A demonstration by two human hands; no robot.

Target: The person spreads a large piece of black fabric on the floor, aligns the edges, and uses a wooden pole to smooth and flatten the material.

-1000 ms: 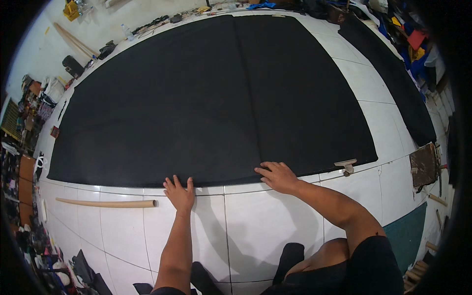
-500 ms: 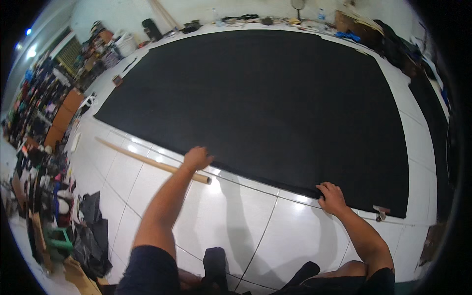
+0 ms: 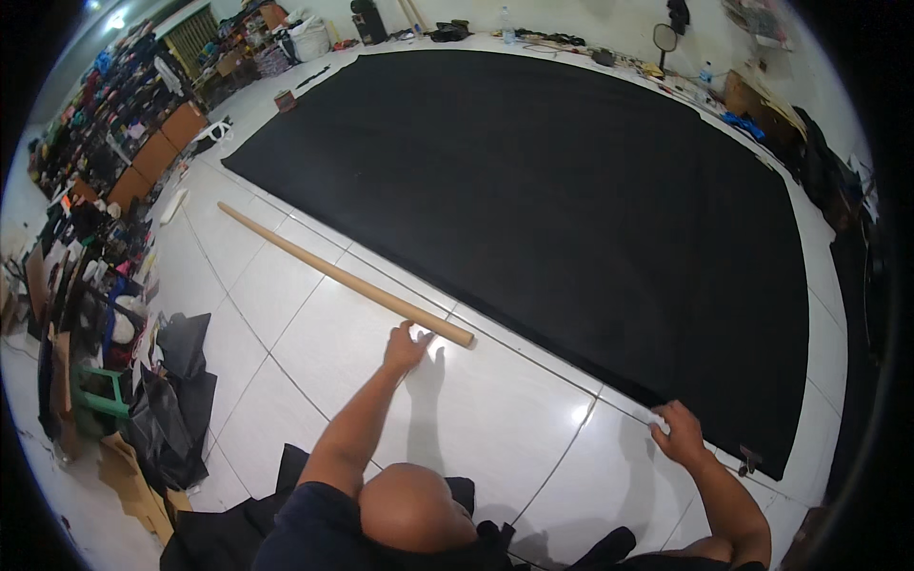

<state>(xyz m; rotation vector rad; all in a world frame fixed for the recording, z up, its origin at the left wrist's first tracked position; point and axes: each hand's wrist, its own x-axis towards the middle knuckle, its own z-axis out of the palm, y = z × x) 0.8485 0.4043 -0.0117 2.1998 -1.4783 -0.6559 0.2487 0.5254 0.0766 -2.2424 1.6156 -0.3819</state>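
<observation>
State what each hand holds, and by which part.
Left hand touches the wooden rod near its end; grip unclear. Right hand rests at the black fabric edge.

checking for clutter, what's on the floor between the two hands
Head view: only bare white tile lies between the left hand by the pole and the right hand.

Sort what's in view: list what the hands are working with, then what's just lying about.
In hand:
- long tan cardboard tube, left hand touching its end
- large black fabric sheet, right hand at its edge

Lying about:
- crumpled black bags
- green plastic stool
- standing fan
</observation>
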